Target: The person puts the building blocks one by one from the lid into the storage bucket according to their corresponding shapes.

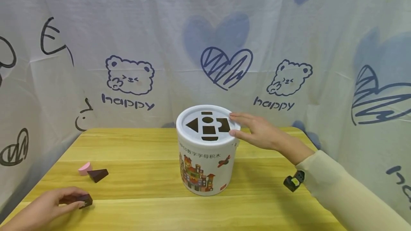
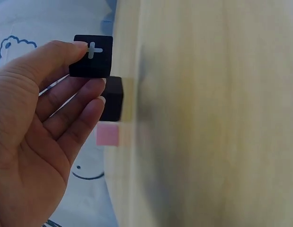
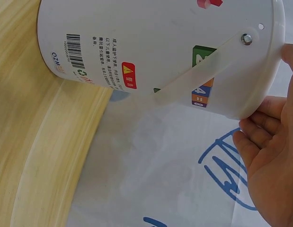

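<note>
Dark wooden cube with a white plus [image 2: 91, 56] pinched in left hand [image 1: 52, 204], not yet posted; right hand [image 1: 257, 131], fingers extended, steadying white shape-sorter bucket's lid [image 1: 192, 115]; pink half-round block [image 1: 85, 168] and dark triangular block [image 1: 98, 174] waiting on yellow wooden table [image 1: 144, 202].

The bucket [image 1: 205, 159] stands in the middle of the picture, on the surface [image 1: 144, 202]. Its lid [image 1: 192, 115] sits on top. My right grip [image 1: 257, 133] is to the right of the lid and touches its edge. My left grip [image 1: 52, 204] is in the lower left corner, down on the surface, around a block [image 1: 84, 199]. Two more blocks, a round-topped one [image 1: 85, 168] and a pointed one [image 1: 98, 174], lie side by side just above it. A curtain [image 1: 205, 27] hangs behind everything.
</note>
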The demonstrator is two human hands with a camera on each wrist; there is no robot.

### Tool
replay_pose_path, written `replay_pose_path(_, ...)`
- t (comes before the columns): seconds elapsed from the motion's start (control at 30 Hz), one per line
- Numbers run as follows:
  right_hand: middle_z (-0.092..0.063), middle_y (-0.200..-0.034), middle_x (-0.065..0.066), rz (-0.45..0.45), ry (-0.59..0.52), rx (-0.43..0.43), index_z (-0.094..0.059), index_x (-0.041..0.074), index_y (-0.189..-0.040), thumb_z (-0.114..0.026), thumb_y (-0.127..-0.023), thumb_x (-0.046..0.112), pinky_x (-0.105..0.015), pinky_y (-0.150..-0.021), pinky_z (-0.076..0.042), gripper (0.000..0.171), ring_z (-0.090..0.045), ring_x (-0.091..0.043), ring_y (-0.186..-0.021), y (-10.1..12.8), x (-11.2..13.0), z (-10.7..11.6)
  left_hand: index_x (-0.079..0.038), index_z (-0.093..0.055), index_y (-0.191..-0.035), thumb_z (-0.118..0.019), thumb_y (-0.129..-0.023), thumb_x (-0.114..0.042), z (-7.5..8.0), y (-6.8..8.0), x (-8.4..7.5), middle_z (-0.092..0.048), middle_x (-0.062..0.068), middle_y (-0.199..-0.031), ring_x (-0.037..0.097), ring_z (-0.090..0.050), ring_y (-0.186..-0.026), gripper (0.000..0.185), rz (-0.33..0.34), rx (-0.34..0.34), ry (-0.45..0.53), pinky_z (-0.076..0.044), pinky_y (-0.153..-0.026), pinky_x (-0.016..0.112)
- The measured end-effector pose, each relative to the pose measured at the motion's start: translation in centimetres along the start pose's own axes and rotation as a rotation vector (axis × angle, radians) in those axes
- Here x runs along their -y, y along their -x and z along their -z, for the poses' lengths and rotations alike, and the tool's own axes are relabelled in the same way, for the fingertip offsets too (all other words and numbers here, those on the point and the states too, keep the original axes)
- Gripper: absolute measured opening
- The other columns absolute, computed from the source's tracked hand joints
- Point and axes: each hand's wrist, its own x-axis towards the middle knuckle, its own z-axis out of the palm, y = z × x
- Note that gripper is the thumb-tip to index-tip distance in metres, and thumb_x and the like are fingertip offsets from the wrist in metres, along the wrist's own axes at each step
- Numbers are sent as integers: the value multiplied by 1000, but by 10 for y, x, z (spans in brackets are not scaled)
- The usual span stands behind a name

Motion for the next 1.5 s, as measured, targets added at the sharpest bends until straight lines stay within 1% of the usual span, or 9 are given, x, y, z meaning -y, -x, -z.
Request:
replay_pose_path(0.13,-36,-155,-6,-9,-3,-1,-40,16,-150,-47,-96,60,-57,-111,-30,70,-35,-33,-139,0,1,0,-6,-69,-110,-68,-93,-21,5,-4,-7,-68,-9,-96,-4,-59,-81,23,-63,-63,10,-54,-65,22)
replay_pose_path(0.4,-35,-155,-7,-12,-1,5,-40,15,-151,-48,-96,60,-57,-111,-29,71,-35,-33,-139,-1,1,0,-13,-70,-108,-74,-88,-23,19,-16,-32,-69,-9,-92,-5,-59,-84,22,-58,-185,-29,-50,-61,24)
replay_pose_path(0.63,-35,-155,-7,-11,3,6,-39,15,-151,-47,-96,60,-57,-111,-30,71,-35,-33,-139,-1,2,1,-16,-70,-112,-71,-91,-25,36,-30,-53,-69,-4,-103,-2,-59,-85,23,-73,-235,-77,-50,-63,27)
replay_pose_path(0.87,-35,-155,-9,-10,17,16,-39,13,-151,-46,-97,60,-58,-111,-30,72,-35,-35,-138,0,3,1,-15,-71,-116,-69,-93,-21,52,-44,-75,-70,2,-109,4,-61,-91,24,-161,-304,-90,-52,-61,27)
replay_pose_path(1.1,-32,-156,-6,-31,25,40,-38,15,-152,-45,-96,62,-57,-112,-29,73,-33,-33,-140,-1,4,3,-10,-67,-119,-66,-96,-18,64,-60,-103,-67,14,-111,3,-60,-60,25,-231,-293,-15,-51,-44,24)
replay_pose_path(1.27,-32,-157,-6,-36,45,46,-37,15,-152,-44,-96,63,-57,-112,-29,75,-33,-33,-140,-2,5,4,-14,-70,-116,-70,-92,-18,70,-77,-119,-70,1,-106,12,-63,-84,24,-311,-359,-133,-50,-57,27)
replay_pose_path(1.3,-32,-157,-6,-36,48,46,-37,15,-152,-44,-96,64,-57,-112,-29,75,-33,-33,-140,-2,5,4,-15,-70,-116,-70,-92,-20,71,-80,-123,-70,1,-106,11,-63,-76,25,-311,-357,-138,-49,-58,27)
replay_pose_path(1.43,-32,-157,-6,-44,46,47,-35,14,-153,-44,-95,65,-56,-112,-29,77,-33,-33,-140,-2,6,5,-16,-70,-118,-69,-93,-26,74,-90,-140,-71,2,-107,17,-64,-81,27,-300,-343,-153,-51,-63,32)
replay_pose_path(1.5,-32,-157,-6,-49,45,48,-35,14,-153,-44,-95,65,-56,-112,-29,78,-33,-33,-140,-2,5,5,-16,-70,-118,-68,-94,-27,75,-95,-149,-71,2,-107,19,-65,-83,27,-302,-329,-150,-55,-71,42)
